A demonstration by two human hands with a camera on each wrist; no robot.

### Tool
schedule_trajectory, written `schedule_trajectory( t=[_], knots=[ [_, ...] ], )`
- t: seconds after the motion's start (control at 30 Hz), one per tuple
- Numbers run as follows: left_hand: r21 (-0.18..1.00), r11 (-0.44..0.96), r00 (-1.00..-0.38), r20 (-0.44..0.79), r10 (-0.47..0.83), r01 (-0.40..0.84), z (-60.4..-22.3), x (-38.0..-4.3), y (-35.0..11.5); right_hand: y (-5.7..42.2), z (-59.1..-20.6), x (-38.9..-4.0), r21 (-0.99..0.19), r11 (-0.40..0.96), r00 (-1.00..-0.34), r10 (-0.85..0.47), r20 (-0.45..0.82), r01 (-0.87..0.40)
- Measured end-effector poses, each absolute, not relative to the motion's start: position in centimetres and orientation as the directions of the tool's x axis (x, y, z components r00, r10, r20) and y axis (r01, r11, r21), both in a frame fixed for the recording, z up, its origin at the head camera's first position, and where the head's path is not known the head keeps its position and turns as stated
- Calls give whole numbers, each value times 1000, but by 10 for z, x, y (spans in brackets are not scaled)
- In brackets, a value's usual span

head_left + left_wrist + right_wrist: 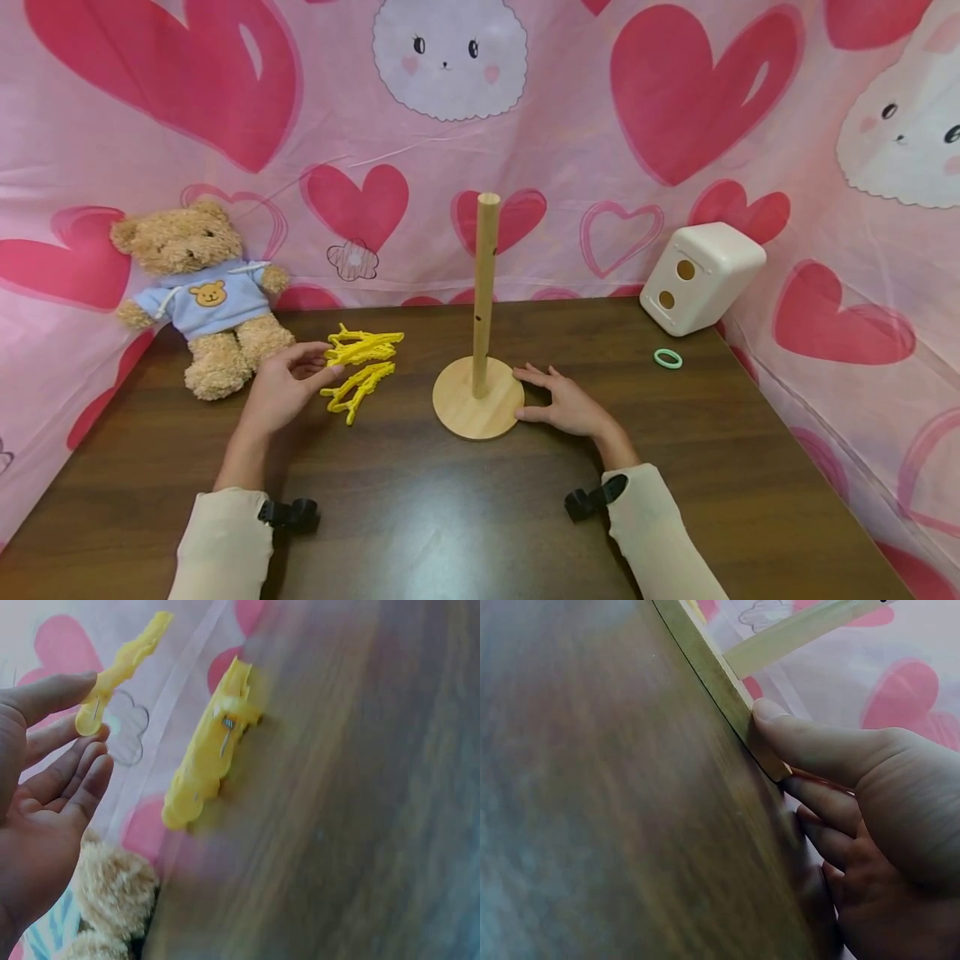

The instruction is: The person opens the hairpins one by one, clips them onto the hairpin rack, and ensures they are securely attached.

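Observation:
My left hand pinches a yellow clip between thumb and forefinger; metal wire shows on it in the left wrist view. More yellow clips lie on the table just beyond that hand, one with a metal spring showing. In the middle of the table stands an upright wooden rod on a round wooden base. At the base's right side, my right hand holds the rim between thumb and fingers. Some right fingertips are hidden behind the base in the right wrist view.
A teddy bear in a blue hoodie sits at the back left. A white box with round holes leans at the back right, and a small green ring lies before it. Pink heart-print cloth hangs behind the brown table.

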State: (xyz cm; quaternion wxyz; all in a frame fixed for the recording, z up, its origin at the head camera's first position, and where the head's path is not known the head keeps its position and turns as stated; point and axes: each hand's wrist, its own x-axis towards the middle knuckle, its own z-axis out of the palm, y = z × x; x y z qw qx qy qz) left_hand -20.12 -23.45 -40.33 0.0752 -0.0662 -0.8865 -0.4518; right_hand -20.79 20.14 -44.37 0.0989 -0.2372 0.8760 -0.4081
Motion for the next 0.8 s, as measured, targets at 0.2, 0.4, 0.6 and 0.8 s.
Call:
schedule_trajectory(
  t=[0.2, 0.4, 0.6, 0.8],
  knots=[
    [721, 633, -950, 300, 81, 282, -403, -202, -220, 201, -444, -207, -768, 550, -870, -492, 18, -327],
    [695, 626, -910, 410, 61, 355, -402, -200, -203, 201, -444, -207, -771, 551, -873, -487, 14, -319],
    [700, 591, -890, 450, 71, 401, -392, -200, -188, 201, -444, -207, -772, 554, -875, -484, 6, -311],
    [731, 530, -883, 462, 79, 430, -380, -198, -174, 201, -444, -207, -773, 555, -876, -482, 2, -307]
  ],
)
